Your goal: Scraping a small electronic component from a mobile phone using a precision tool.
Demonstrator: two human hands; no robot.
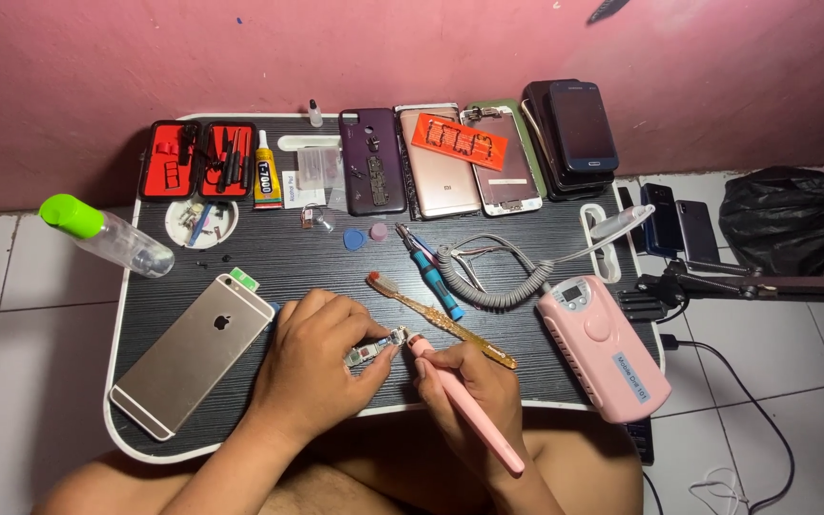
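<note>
My left hand (pixel 321 348) pinches a small phone circuit board (pixel 374 349) just above the front of a dark lap table (pixel 336 262). My right hand (pixel 469 386) grips a pink pen-shaped tool (pixel 469 410) whose tip touches the right end of the board. A grey coiled cord (pixel 493 277) runs from the tool's pink control box (pixel 603 348) at the right edge. A gold phone (pixel 193 353) lies face down to the left of my left hand. A translucent amber toothbrush (pixel 441 319) lies just beyond my hands.
Along the back stand a red tool case (pixel 197 157), a glue tube (pixel 265 172), several phone back covers (pixel 436 162) and stacked dark phones (pixel 574 129). A clear bottle with a green cap (pixel 107 234) overhangs the left edge. A blue screwdriver (pixel 431 277), a black bag (pixel 784 219).
</note>
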